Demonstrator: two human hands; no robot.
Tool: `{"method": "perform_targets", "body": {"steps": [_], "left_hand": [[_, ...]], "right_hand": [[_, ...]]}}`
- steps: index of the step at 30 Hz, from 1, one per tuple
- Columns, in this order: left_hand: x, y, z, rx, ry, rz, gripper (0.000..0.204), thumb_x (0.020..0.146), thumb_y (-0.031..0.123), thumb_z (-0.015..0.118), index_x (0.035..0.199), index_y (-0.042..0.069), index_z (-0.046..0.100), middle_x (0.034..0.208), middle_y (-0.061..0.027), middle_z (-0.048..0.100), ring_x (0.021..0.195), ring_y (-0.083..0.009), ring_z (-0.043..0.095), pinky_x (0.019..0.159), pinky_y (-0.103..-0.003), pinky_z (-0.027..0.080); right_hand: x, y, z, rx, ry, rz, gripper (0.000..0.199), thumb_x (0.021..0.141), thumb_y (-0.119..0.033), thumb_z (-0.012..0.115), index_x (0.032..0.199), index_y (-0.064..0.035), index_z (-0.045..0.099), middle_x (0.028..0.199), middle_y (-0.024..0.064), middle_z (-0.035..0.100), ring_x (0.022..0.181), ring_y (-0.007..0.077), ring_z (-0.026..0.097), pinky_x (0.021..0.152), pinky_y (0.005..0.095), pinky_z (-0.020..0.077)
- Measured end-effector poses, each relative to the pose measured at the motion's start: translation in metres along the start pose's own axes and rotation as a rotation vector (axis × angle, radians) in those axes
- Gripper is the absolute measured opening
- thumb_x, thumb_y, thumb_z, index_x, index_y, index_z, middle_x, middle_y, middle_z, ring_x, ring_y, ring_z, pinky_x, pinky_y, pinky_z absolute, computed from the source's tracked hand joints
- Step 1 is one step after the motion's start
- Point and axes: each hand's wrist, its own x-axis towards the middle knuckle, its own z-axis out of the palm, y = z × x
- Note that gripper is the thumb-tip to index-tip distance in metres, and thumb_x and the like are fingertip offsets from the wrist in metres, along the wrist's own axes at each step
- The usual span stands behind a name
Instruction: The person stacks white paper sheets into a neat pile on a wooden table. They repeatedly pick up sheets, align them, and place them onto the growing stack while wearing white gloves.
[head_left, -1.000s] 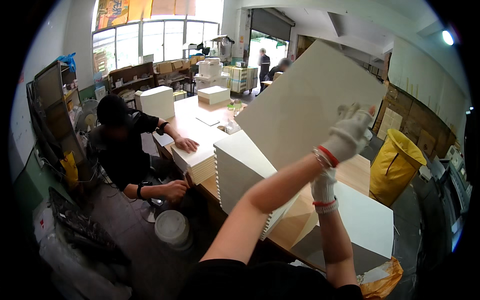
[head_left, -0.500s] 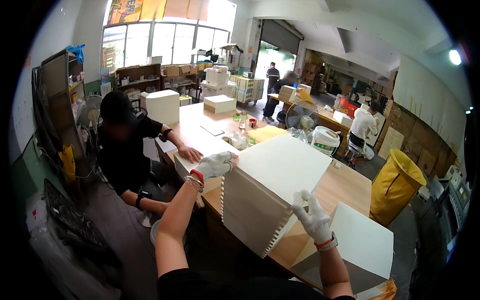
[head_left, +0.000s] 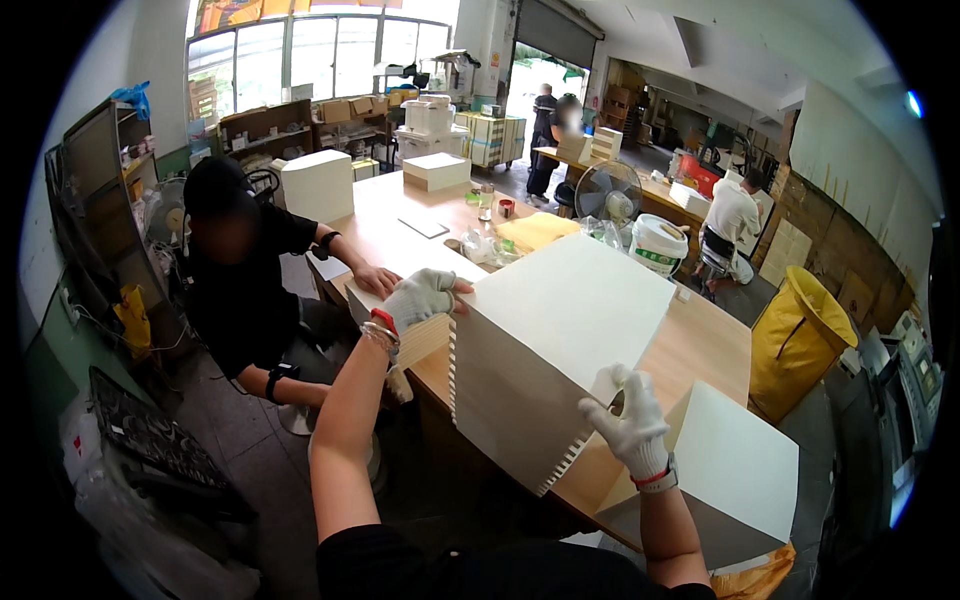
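Note:
A big block of stacked white sheets (head_left: 575,310) rests on the wooden table in front of me, with square notches along its near side edges. My left hand (head_left: 425,298), in a white glove with bare fingertips, is closed over the block's far left corner. At the near right corner is my right hand (head_left: 632,420), also gloved. Its thumb and fingers are curved and apart, beside the block's edge; whether they touch it is hard to tell. A second white stack (head_left: 740,460) stands just right of that hand.
A co-worker in black (head_left: 250,270) sits at the left, one hand on a low white stack. Farther back on the table (head_left: 700,340) are a yellow sheet (head_left: 540,230), a jar (head_left: 486,203), a white bucket (head_left: 658,244) and a fan (head_left: 607,192). A yellow bag (head_left: 800,340) stands right.
My right hand's fingers have spread wider from the thumb. The left hand remains at the block's corner. The whole view has shifted slightly.

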Motion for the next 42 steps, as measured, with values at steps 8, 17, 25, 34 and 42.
{"method": "perform_targets", "body": {"steps": [8,17,25,34,42], "left_hand": [[0.018,-0.038,0.001,-0.031,0.074,0.097,0.033,0.080,0.011,0.071,0.112,0.006,0.068,0.088,-0.0037,0.072,0.077,-0.0063,0.063,0.071,-0.020,0.049],[0.009,-0.024,0.010,0.037,0.151,0.139,0.028,0.085,0.009,0.058,0.110,0.000,0.067,0.091,-0.0084,0.070,0.077,-0.0094,0.064,0.067,-0.020,0.051],[0.012,-0.031,0.010,-0.029,0.162,0.011,0.047,0.079,0.000,0.072,0.123,0.000,0.058,0.107,-0.0098,0.067,0.094,-0.0125,0.063,0.082,-0.025,0.051],[-0.012,0.039,0.149,0.093,0.593,0.803,0.047,0.080,-0.003,0.064,0.125,0.002,0.051,0.125,-0.0134,0.058,0.119,-0.0265,0.054,0.103,-0.036,0.042],[-0.032,0.185,0.372,0.177,-0.547,1.342,0.032,0.077,0.015,0.067,0.107,0.008,0.057,0.105,-0.0106,0.064,0.098,-0.0303,0.061,0.091,-0.041,0.047]], "right_hand": [[0.000,0.002,0.004,0.060,0.012,0.018,0.063,0.077,-0.035,0.076,0.118,0.0042,0.049,0.100,0.0219,0.051,0.083,0.0301,0.057,0.073,0.0385,0.0490],[-0.003,0.001,0.006,-0.037,0.020,-0.008,0.063,0.080,-0.040,0.072,0.122,0.0011,0.049,0.100,0.0226,0.049,0.080,0.0335,0.057,0.069,0.0403,0.0495],[-0.025,-0.001,-0.034,0.333,-0.073,0.096,0.054,0.085,-0.027,0.070,0.125,0.0019,0.049,0.109,0.0188,0.056,0.088,0.0284,0.061,0.076,0.0366,0.0520],[-0.239,0.147,-0.176,-0.463,0.328,0.465,0.027,0.091,-0.007,0.055,0.115,0.0036,0.059,0.114,0.0180,0.061,0.108,0.0333,0.056,0.093,0.0400,0.0450],[-0.344,0.191,-0.242,-0.629,0.679,0.815,0.028,0.095,-0.018,0.051,0.115,0.0009,0.059,0.114,0.0181,0.061,0.105,0.0334,0.056,0.091,0.0391,0.0446]]}}
